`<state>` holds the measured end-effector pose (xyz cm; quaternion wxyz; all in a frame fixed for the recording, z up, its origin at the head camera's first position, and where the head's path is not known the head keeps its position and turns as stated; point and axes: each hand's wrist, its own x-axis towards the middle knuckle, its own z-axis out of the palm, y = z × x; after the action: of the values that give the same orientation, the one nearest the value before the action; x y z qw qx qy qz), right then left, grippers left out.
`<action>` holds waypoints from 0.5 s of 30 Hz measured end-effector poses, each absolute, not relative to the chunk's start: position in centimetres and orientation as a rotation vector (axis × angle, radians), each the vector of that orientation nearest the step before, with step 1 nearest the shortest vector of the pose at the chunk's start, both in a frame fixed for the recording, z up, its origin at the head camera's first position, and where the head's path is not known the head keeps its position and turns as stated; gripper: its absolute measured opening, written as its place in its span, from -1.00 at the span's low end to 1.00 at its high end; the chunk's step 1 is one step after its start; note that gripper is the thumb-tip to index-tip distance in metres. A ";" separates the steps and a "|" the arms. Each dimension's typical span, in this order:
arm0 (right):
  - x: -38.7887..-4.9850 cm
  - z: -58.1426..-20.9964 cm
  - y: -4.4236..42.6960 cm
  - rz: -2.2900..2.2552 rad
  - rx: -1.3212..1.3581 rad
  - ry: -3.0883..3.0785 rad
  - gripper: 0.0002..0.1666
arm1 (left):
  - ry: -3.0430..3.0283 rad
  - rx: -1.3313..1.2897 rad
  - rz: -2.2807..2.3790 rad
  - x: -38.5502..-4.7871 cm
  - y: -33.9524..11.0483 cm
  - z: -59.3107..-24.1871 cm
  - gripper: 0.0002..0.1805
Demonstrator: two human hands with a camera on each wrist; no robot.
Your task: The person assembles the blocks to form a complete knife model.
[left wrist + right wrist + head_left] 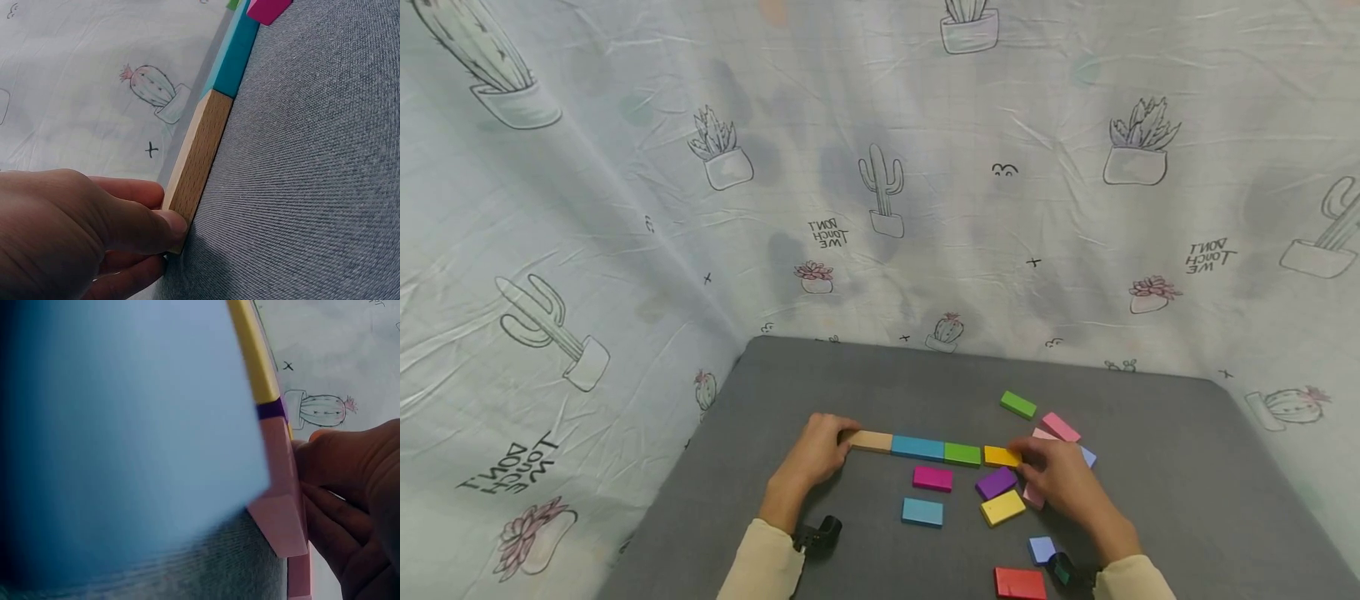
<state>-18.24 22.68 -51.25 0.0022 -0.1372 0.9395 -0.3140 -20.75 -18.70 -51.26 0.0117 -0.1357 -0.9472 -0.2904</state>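
A row of blocks lies on the grey cloth: a wooden block (871, 441), a blue block (917, 447) and a green block (962, 454), end to end. My left hand (820, 450) pinches the far left end of the wooden block; in the left wrist view the thumb of that hand (81, 231) rests on its side. An orange-yellow block (1001, 457) lies just right of the green one, a small gap between them, and my right hand (1063, 475) pinches its right end. In the right wrist view a pink block (281, 500) partly hides that hand (356, 494).
Nearer me lie a magenta block (932, 478), a light blue block (922, 512), a purple block (996, 482), a yellow block (1002, 507) and a red block (1019, 583). Another green block (1018, 405) and pink ones (1061, 427) lie at the right. Patterned cloth hangs behind.
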 end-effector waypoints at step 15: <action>-18.2 -51.6 22.7 -1.004 -0.403 2.931 -0.62 | -2.953 -0.423 -0.895 -20.9 -18.7 -51.4 -0.67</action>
<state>-18.24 22.65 -51.57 0.0086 -0.1291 0.9381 -0.3214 -20.86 -18.69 -51.42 0.0134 -0.1358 -0.9481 -0.2872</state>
